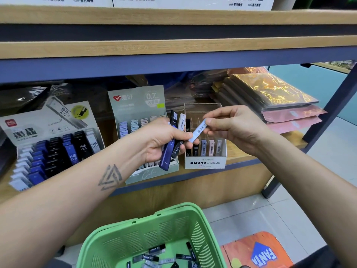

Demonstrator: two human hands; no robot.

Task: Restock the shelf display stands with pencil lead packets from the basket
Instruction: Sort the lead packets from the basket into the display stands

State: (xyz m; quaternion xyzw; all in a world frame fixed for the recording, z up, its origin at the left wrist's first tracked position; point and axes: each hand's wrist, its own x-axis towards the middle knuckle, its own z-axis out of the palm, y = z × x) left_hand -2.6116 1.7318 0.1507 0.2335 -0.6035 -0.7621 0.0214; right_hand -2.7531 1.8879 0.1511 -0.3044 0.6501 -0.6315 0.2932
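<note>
I see my right hand (234, 128) pinching a pale packet (199, 130) above the MONO stand (204, 161). My left hand (166, 144) grips several packets (170, 149) — crowding the green stand (139, 105). The basket (152, 238) sits below.

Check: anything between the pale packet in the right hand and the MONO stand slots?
Nothing visible. The right hand pinches the pale packet just above the MONO stand; the left hand, gripping more packets, sits beside it.

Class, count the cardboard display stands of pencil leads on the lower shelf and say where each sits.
3. The black-and-blue stand is at the left, the green 0.7 stand in the middle behind the left hand, and the MONO stand on the right.
</note>
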